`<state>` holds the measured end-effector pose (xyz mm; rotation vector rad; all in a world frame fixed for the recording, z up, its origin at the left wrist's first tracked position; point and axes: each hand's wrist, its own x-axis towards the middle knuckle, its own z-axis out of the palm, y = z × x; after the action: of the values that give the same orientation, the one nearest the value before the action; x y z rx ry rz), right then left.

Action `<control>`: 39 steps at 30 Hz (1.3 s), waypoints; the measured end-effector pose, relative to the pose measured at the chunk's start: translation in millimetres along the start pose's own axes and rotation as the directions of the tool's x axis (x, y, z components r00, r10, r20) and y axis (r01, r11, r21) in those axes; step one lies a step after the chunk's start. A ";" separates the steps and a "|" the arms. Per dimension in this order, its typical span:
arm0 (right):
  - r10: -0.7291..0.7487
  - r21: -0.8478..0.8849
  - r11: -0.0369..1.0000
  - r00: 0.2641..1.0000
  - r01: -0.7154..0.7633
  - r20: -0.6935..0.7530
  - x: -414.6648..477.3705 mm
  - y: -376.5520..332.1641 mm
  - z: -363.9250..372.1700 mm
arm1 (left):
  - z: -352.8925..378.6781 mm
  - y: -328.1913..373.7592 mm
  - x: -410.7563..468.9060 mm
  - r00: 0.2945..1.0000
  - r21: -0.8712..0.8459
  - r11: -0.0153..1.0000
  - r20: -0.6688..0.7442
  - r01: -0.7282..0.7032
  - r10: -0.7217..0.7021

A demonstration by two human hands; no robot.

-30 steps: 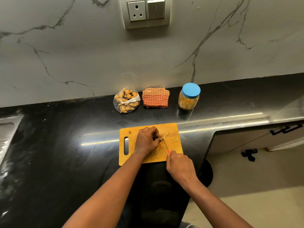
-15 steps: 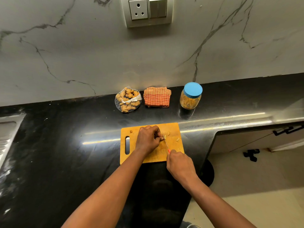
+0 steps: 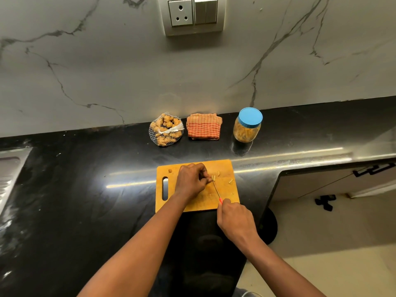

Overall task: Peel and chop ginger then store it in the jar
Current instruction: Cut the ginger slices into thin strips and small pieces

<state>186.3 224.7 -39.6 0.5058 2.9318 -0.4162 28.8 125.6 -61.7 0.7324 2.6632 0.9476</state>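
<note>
At frame centre, on the wooden cutting board point(image 3: 204, 201), the left hand point(image 3: 191, 181) pinches a small ginger piece point(image 3: 213, 178) between curled fingertips. The right hand point(image 3: 234, 219), lower right of it, grips the red handle of a knife point(image 3: 216, 189). The blade's long axis runs from the handle up and slightly left, with its tip at the ginger piece. Cut bits point(image 3: 230, 181) lie right of the blade. The blue-lidded jar point(image 3: 247, 127) stands upright beyond the board, lid on.

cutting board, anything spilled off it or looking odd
Nothing stands out. The cutting board lies flat on the counter; a few cut ginger bits sit on it, none visibly off it. The jar stands upright, lid on.
</note>
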 end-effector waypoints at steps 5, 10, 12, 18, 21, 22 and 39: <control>0.005 0.006 1.000 1.000 -0.005 -0.002 8.6 -4.2 -2.7 | -1.9 2.1 0.8 1.000 -0.014 1.000 -0.001 0.019 -0.019; 0.013 0.007 1.000 1.000 -0.013 0.003 10.4 -3.8 -3.4 | -3.6 5.5 1.9 0.999 -0.043 0.998 0.019 0.048 -0.047; 0.013 0.002 1.000 1.000 -0.013 0.009 10.5 -3.4 -2.4 | -4.6 6.5 2.0 0.999 -0.043 0.998 0.022 0.050 -0.049; 0.006 -0.017 1.000 1.000 -0.005 0.024 13.5 -2.4 -0.7 | -6.4 8.0 2.5 0.997 -0.046 0.997 0.043 0.068 -0.066; -0.006 -0.028 1.000 0.999 0.007 0.032 14.6 -0.9 0.4 | -8.1 9.4 3.0 0.996 -0.036 0.997 0.057 0.073 -0.071; -0.011 -0.033 0.999 0.999 0.013 0.034 14.8 -0.3 0.8 | -8.5 9.4 3.2 0.996 -0.033 0.997 0.061 0.073 -0.071; -0.040 -0.023 0.999 0.997 0.041 0.061 22.6 0.3 0.0 | -6.7 6.6 4.0 0.996 -0.040 0.997 0.063 0.061 -0.058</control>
<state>165.3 232.0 -43.7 0.4234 2.8895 -0.3937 25.5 128.6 -52.5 0.6587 2.5885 0.9462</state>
